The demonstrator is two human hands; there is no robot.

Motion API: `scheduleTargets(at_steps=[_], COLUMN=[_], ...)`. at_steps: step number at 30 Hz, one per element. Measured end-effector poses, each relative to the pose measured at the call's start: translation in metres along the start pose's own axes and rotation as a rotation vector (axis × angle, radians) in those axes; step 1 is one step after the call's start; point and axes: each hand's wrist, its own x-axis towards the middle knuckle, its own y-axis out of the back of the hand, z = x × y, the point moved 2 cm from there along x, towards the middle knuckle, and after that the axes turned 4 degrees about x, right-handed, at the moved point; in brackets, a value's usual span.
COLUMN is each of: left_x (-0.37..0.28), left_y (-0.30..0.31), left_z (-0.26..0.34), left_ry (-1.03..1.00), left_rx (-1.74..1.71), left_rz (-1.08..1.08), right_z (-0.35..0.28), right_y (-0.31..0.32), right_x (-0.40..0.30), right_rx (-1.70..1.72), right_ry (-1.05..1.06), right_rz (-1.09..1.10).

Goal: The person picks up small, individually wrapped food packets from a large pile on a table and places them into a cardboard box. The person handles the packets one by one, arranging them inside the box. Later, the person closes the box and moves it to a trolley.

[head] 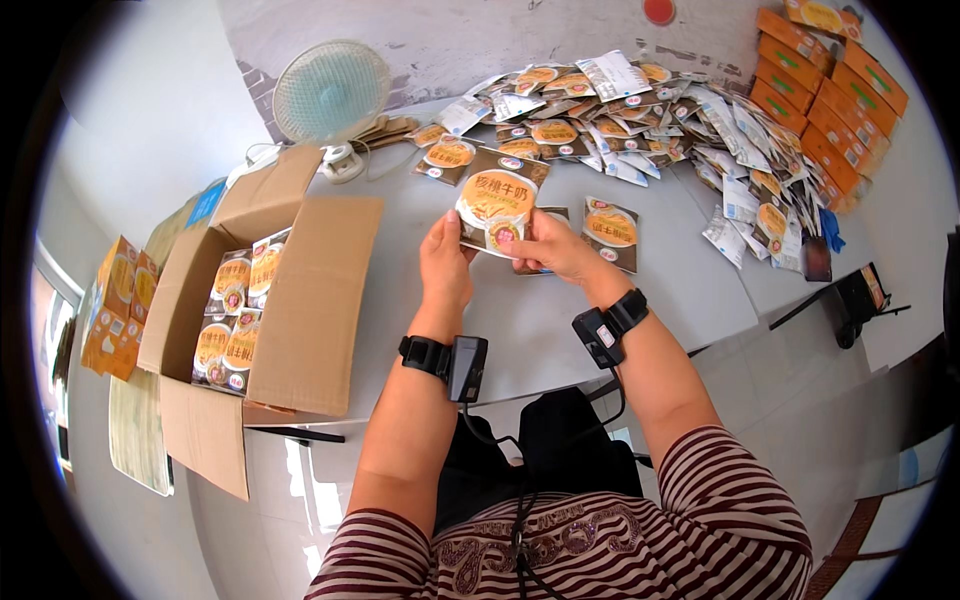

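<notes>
Both hands hold a brown-and-white printed food packet (499,193) above the table, its front face up. My left hand (444,259) grips the lower left edge. On the lower right corner, my right hand (553,251) pinches with the thumb on top. Partly hidden beneath the right hand lies another packet (556,217). A further single packet (611,234) rests flat just right of that hand. To the left stands an open cardboard box (319,300) with its flaps spread. Packets of the same print (229,283) lie inside it in side-by-side stacks.
A large heap of loose packets (600,124) spreads along the back and right of the table (675,300). Orange cartons (840,112) are stacked at the far right. A fan (330,94) stands behind the box. More printed cartons (120,307) sit at far left. A blue item (830,229) lies beside the heap.
</notes>
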Motion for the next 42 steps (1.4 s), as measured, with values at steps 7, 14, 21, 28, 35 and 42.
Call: scheduleTargets(at_steps=[7, 14, 21, 28, 35, 42], left_x=[0.005, 0.007, 0.005, 0.004, -0.007, -0.007], left_y=[0.012, 0.008, 0.011, 0.013, -0.01, -0.007], left_z=[0.009, 0.01, 0.014, 0.022, 0.02, 0.017], left_ry=[-0.034, -0.036, 0.009, 0.041, 0.225, 0.113], left_rx=[0.141, 0.049, 0.036, -0.018, -0.017, 0.091], left_rz=[-0.029, -0.141, -0.179, -0.271, -0.243, -0.202], right_z=[0.003, -0.005, -0.01, -0.008, -0.006, -0.007], right_y=[0.007, 0.014, 0.009, 0.015, 0.013, 0.011], right_x=[0.007, -0.002, -0.004, -0.002, -0.005, -0.003], right_rx=[0.227, 0.278, 0.294, 0.416, 0.354, 0.129], right_ry=[0.077, 0.023, 0.03, 0.043, -0.05, -0.035], right_rz=[-0.047, -0.06, -0.06, -0.136, -0.183, -0.125])
